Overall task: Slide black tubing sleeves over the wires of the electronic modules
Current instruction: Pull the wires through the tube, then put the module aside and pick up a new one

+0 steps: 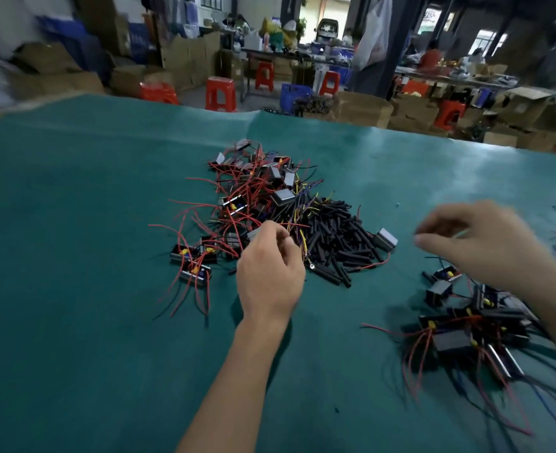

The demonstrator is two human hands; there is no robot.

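A tangled heap of small black modules with red, yellow and purple wires (253, 188) lies in the middle of the green table. Beside it on the right is a pile of short black tubing sleeves (338, 237). My left hand (270, 273) is at the heap's near edge, fingers curled round a module whose yellow wire with a ring terminal hangs below. My right hand (476, 240) hovers above the table to the right, blurred, fingers loosely bent, nothing visible in it. A second group of modules (466, 325) lies under my right forearm.
The green mat (74, 289) covers the whole table; its far edge runs across the upper frame. A lone module (386, 238) sits right of the sleeves. A few modules (191, 259) lie left of my left hand. Red stools, cardboard boxes and people are behind.
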